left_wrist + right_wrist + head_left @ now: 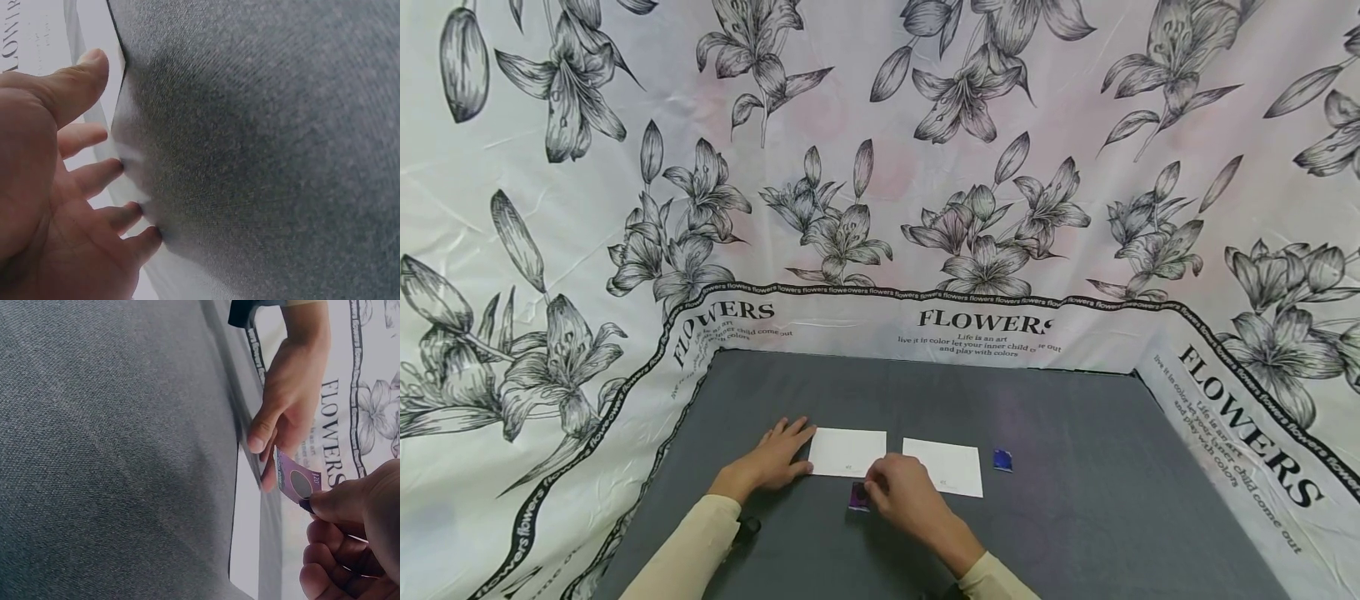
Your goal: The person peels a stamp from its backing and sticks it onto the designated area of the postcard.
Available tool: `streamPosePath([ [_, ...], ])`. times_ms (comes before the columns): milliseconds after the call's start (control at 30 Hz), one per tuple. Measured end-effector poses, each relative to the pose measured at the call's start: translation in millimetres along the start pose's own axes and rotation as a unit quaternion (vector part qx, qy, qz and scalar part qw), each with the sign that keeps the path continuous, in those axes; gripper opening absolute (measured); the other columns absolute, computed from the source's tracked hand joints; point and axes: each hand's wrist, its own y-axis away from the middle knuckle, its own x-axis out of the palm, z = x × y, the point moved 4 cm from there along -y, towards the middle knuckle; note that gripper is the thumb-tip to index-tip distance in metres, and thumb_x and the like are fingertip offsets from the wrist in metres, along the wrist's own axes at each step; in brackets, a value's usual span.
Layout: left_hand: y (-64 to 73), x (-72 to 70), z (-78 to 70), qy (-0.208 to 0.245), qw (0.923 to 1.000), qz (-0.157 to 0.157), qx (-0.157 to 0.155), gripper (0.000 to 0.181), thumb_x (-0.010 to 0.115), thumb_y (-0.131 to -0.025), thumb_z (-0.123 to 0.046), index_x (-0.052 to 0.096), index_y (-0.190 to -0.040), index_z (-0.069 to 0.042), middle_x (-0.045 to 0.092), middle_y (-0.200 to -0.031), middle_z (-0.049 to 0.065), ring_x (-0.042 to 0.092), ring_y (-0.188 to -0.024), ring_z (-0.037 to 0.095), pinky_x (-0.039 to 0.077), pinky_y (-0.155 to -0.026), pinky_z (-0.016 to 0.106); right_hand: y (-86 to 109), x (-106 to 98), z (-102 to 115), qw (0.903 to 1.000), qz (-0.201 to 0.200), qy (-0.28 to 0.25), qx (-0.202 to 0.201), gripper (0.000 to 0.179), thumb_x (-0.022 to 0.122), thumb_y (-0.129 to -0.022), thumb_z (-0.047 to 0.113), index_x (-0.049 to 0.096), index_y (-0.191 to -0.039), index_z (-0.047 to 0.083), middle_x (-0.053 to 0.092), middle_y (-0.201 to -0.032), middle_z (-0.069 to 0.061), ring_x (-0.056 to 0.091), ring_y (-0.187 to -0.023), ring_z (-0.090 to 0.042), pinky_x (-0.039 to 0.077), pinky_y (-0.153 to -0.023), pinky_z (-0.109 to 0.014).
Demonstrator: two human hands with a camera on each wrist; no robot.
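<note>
a white cloth (891,250) printed with black flowers rises behind the grey tabletop (1075,517). the left hand (775,457), its grip spread, rests at the left edge of the left white card (846,450). the right hand (906,492) is at that card's near right corner, its grip pinching a purple packet (297,478). the right white card (947,467) lies just right of the left white card. the pinched packet, marked with a dark circle, is just on the near side of the left white card; a blue packet (1002,460) lies farther off to that card's right.
</note>
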Motion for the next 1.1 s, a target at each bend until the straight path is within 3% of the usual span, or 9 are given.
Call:
streamPosePath([
  [200, 2.3, -4.3, -2.3, -0.021, 0.9997, -0.003, -0.015, 0.070, 0.074, -0.106, -0.029, 0.046, -0.165, -0.003, 0.034, -0.175, 0.026, 0.022, -0.163, 0.057, 0.024, -0.126, 0.075, -1.8, -2.8, 1.6, 1.0000, 0.002, -0.001, 0.005, 0.009, 0.083, -0.091, 0.007, 0.079, -0.085, 0.012, 0.071, -0.081, 0.003, 0.057, -0.072, -0.003, 0.049, -0.068, -0.026],
  [600, 6.0, -15.1, -16.2, 0.000, 0.9997, -0.023, 0.003, 0.069, 0.073, -0.107, -0.030, 0.046, -0.163, -0.001, 0.039, -0.172, 0.026, 0.026, -0.162, 0.056, 0.027, -0.126, 0.073, -6.2, -7.3, 3.4, 0.9999, 0.004, -0.002, 0.010, 0.008, 0.083, -0.092, 0.007, 0.080, -0.086, 0.012, 0.071, -0.081, 0.003, 0.054, -0.072, -0.003, 0.049, -0.068, -0.026],
  [833, 7.9, -21.9, -32.0, 0.002, 0.9990, -0.026, 0.035, 0.060, 0.067, -0.109, -0.028, 0.052, -0.158, 0.003, 0.050, -0.165, 0.026, 0.038, -0.158, 0.053, 0.032, -0.125, 0.069, -8.8, -9.6, 3.9, 1.0000, 0.005, -0.001, 0.000, 0.008, 0.083, -0.092, 0.005, 0.079, -0.086, 0.010, 0.070, -0.079, 0.002, 0.054, -0.070, -0.002, 0.048, -0.065, -0.023],
  [1100, 9.8, -26.7, -51.5, 0.023, 0.9976, -0.036, 0.054, 0.050, 0.068, -0.106, -0.019, 0.061, -0.151, 0.001, 0.063, -0.155, 0.019, 0.056, -0.147, 0.042, 0.042, -0.122, 0.063, -13.3, -15.3, 3.0, 0.9998, -0.011, 0.017, -0.009, 0.009, 0.084, -0.090, 0.005, 0.079, -0.085, 0.011, 0.070, -0.078, 0.002, 0.055, -0.070, -0.004, 0.049, -0.065, -0.024],
])
